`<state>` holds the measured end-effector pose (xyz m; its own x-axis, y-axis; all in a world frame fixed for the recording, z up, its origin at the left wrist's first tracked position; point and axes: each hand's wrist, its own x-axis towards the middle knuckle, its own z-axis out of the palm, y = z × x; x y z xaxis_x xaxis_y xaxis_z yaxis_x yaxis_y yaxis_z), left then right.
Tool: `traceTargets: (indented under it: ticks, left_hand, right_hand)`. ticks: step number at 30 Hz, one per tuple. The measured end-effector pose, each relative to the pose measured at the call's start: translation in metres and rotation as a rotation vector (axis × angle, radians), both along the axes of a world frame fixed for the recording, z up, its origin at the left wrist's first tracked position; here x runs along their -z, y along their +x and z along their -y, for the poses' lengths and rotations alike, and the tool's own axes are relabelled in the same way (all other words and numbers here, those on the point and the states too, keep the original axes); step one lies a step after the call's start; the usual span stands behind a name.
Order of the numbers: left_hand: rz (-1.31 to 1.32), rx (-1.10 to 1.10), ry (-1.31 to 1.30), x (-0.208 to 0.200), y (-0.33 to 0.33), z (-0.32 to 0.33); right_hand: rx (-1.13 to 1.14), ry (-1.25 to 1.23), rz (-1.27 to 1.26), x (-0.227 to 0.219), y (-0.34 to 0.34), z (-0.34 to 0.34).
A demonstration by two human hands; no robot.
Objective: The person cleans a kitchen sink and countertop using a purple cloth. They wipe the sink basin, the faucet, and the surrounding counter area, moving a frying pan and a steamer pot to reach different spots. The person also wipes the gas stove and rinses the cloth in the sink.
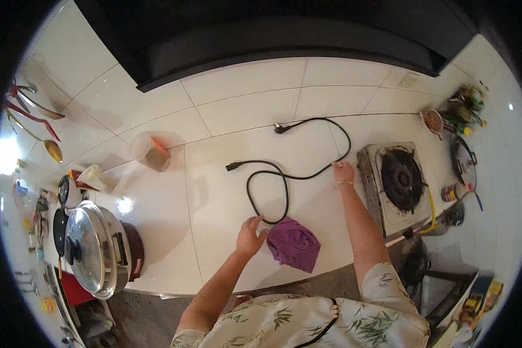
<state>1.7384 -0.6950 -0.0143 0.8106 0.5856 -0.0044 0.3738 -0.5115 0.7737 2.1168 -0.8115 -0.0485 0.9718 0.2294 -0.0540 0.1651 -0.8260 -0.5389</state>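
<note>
A black power cord [287,200] lies in a loose loop on the white tiled counter. Its wall plug [281,129] is toward the back, and its other end, a connector [233,166], points left. My right hand [343,174] is closed on the cord near the stove, at the right-hand curve. At the bottom of the loop, my left hand [251,236] has its thumb and fingers apart, fingertips at the cord's edge. A crumpled purple cloth [294,245] lies just right of my left hand, partly touching the loop.
A gas stove [401,177] with a yellow hose stands on the right. At left is a large lidded pot [95,249]; a clear plastic container [151,152] leans near the back wall. Bottles [457,191] and a lid [463,159] are at far right. Ladles [52,149] hang at far left.
</note>
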Motion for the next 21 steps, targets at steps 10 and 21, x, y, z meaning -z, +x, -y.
traceTargets:
  ticks: [10, 21]
  left_hand:
    - [-0.049, -0.024, -0.081, 0.002, -0.027, 0.015]
    - [0.187, -0.336, -0.631, 0.042, -0.001, 0.003]
  right_hand:
    - [0.219, -0.053, -0.121, 0.0, 0.052, -0.037]
    - [-0.314, 0.258, 0.055, -0.089, -0.032, 0.006]
